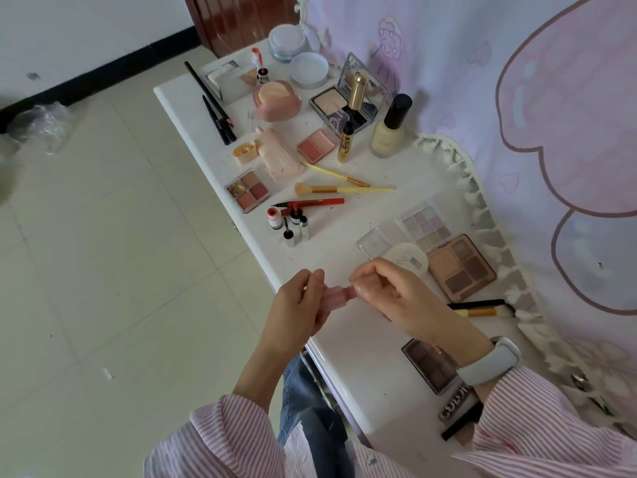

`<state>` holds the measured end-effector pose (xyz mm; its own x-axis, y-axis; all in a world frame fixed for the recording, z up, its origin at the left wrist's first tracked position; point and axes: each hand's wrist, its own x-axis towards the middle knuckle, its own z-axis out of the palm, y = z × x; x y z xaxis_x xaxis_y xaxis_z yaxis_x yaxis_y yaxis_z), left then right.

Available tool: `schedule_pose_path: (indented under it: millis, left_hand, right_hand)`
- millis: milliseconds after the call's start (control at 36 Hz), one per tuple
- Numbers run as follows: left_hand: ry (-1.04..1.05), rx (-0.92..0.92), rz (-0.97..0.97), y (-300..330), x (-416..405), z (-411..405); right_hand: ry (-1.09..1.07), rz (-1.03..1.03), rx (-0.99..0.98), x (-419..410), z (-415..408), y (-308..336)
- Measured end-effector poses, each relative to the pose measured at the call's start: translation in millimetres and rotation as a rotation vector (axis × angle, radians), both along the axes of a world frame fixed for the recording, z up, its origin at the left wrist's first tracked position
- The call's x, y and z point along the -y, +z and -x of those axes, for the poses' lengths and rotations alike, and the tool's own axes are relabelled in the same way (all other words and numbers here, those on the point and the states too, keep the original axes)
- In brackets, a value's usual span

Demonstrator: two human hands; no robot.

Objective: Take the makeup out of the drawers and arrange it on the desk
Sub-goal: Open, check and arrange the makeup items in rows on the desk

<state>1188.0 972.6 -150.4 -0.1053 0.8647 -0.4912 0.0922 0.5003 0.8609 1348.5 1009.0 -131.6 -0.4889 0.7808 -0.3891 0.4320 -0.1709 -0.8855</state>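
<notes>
Left hand (296, 301) and right hand (386, 291) each pinch one end of a small pink tube (336, 294) over the near surface (348, 367) edge. Likely uncapping it; both grips closed on it, other makeup spread far side

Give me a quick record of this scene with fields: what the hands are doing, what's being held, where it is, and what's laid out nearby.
left hand: left hand grips one end of the small pink ribbed tube
right hand: right hand pinches its other end
location: over the near edge of the white desk
nearby: brown four-pan eyeshadow palette, pastel nine-pan palette, round white compact
farther back: red eyeliner pen, glass foundation bottle with black cap
</notes>
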Motion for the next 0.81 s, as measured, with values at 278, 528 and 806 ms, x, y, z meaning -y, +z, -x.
schedule_pose_path:
  millis: [278,528,806]
  left_hand:
    - [-0.040,0.121,0.113,2,3,6]
    - [0.011,0.188,-0.050,-12,19,22]
    - [0.118,0.158,-0.139,-12,-4,-22]
  right_hand:
    - [0.063,-0.180,0.084,-7,-24,-5]
    - [-0.347,-0.158,-0.078,-24,-45,-7]
    - [-0.618,0.033,-0.271,-41,-26,-18]
